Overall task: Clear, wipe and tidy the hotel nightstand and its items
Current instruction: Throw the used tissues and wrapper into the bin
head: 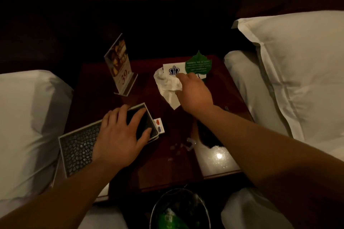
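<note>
On the dark red bench (149, 169), by count: one upright acrylic sign holder (121, 67) at the back left; one white card with a crown logo (172, 69) at the back right, touching one green leaf-shaped card (199, 64) on its right; one crumpled white tissue (165, 83) just in front of the crown card; one pebble-patterned tray (78, 147) at the front left, jutting past the bench's left edge; one small white card with an orange and a blue mark (159, 125) just beside the tray's far corner; one small clear plastic piece (190, 144) near the front. Left hand (121, 135) laid flat on the tray's dark far end, fingers straight and spread, gripping nothing. Right hand (193, 93) stretched to the back right, fingers curled round the tissue and pressing it onto the bench. Below the front edge, one round waste bin (178, 208) with green litter inside. Two white beds, one on the left (28, 117), one on the right (297, 61).
</note>
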